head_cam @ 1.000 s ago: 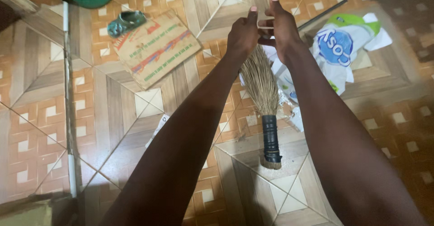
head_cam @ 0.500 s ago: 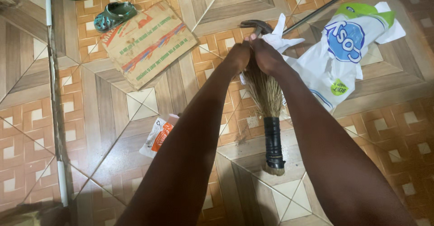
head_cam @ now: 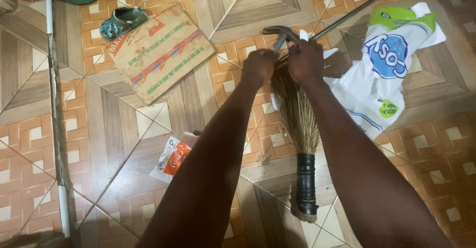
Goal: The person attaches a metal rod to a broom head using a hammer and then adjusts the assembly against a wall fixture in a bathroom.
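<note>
The hands are now drawn slightly apart at the bristle tips of the broom [head_cam: 297, 114], which lies on the tiled floor [head_cam: 124, 129]; left hand [head_cam: 258, 67] and right hand [head_cam: 305, 59] appear closed on the bristles, beside a hammer [head_cam: 278, 32]

light: warm, even | shadows: soft | focus: sharp | glare: slight on tiles

At 12 o'clock we see a tan straw broom [head_cam: 297, 114] with black-wrapped handle; at 10 o'clock, brown cardboard [head_cam: 159, 52]; at 2 o'clock, a white-blue-green bag [head_cam: 382, 74].
</note>
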